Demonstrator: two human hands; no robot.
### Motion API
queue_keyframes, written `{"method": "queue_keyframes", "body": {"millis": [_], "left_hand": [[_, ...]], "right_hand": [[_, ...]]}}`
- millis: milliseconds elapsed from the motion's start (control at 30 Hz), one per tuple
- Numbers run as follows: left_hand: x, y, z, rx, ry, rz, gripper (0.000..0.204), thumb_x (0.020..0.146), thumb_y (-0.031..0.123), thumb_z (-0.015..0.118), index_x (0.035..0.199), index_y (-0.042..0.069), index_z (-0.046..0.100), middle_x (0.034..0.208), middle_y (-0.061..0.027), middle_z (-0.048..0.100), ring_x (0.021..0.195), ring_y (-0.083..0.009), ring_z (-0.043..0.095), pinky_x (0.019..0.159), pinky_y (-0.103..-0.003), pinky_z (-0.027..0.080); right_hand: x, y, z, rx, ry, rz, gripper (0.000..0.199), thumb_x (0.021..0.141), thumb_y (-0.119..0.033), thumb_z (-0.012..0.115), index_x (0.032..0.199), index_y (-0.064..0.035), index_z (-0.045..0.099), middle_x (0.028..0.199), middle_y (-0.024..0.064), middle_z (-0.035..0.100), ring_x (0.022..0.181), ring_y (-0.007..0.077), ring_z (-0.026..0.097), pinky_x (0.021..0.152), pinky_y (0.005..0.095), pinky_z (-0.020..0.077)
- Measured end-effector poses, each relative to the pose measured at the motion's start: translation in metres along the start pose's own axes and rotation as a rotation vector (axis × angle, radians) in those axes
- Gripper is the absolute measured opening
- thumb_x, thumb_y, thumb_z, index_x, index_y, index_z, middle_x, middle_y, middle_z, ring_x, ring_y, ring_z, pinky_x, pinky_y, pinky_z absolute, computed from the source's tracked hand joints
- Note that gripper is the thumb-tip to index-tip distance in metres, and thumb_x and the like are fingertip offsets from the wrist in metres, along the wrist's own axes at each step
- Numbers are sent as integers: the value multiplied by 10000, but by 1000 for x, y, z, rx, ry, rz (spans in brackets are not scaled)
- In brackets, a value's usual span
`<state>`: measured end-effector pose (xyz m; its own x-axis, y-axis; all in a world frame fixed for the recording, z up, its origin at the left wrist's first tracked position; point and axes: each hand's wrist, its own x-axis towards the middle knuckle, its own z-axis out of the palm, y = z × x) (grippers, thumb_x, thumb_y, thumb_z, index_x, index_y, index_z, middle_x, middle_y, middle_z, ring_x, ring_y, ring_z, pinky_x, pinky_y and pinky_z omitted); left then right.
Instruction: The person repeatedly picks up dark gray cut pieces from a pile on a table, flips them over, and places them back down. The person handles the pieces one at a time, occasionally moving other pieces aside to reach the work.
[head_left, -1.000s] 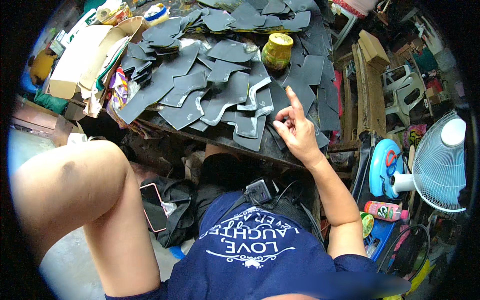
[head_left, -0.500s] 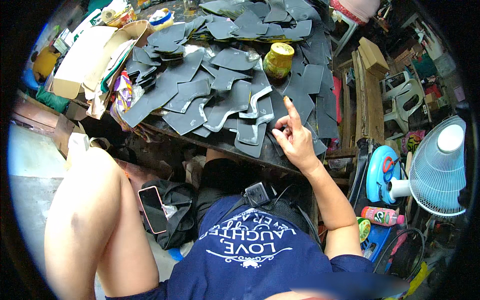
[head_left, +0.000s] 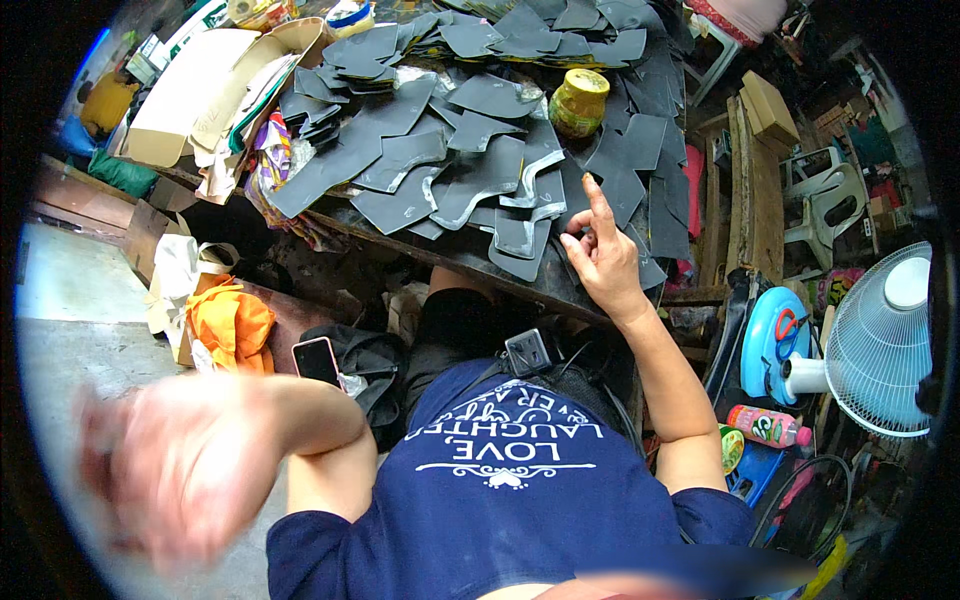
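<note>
While the right hand (head_left: 603,245) is over the front edge of the black counter (head_left: 568,288), the left hand (head_left: 185,470) is raised at lower left, well apart from it.

Right hand: forefinger extended, other fingers loosely curled, thumb apart, nothing visible in its grasp. Left hand: blurred; finger spread and any hold cannot be determined. Overlapping dark grey flat cut pieces (head_left: 480,180), several with whitish curved edges, lie on the counter left of the right hand; a rounded yellow-green jar (head_left: 578,105) stands beyond it.
</note>
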<state>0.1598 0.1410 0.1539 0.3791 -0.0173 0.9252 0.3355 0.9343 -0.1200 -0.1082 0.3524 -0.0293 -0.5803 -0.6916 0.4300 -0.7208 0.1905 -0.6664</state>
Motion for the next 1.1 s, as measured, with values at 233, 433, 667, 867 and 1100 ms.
{"method": "queue_keyframes", "body": {"millis": [233,433,667,867,1100], "left_hand": [[-149,13,17,259,-1045,-503,310,739,116,752,1036,62,677,1072,-113,654,977,-324,586,872,-413,487],[-164,30,31,122,-1136,-521,294,723,104,768,1001,54,689,1075,-116,648,972,-325,585,842,-409,508],[-173,24,33,95,-1149,-542,278,717,86,762,984,61,689,1070,-104,645,971,-320,583,834,-405,504],[-176,20,30,92,-1164,-561,268,722,85,755,981,63,687,1068,-107,645,990,-321,580,839,-411,506],[-176,18,27,107,-1165,-556,224,725,98,751,935,55,685,1030,-110,650,982,-314,589,833,-395,514]], "right_hand": [[1,-3,1,-29,6,-30,798,804,-51,711,1505,-126,337,816,41,643,538,138,580,541,305,504],[1,-5,-1,-72,-9,-26,785,798,-85,711,1494,-120,347,830,70,653,594,235,624,595,366,526],[12,-22,-15,-204,-214,4,907,811,-167,718,1549,-157,190,1000,163,650,813,354,667,714,427,556],[23,-37,-33,-193,-393,100,913,835,-225,714,1557,-186,157,971,160,680,836,362,676,729,433,551],[58,-22,-56,-22,-235,90,874,836,-94,704,1554,-167,212,939,82,689,777,145,647,710,281,526]]}}
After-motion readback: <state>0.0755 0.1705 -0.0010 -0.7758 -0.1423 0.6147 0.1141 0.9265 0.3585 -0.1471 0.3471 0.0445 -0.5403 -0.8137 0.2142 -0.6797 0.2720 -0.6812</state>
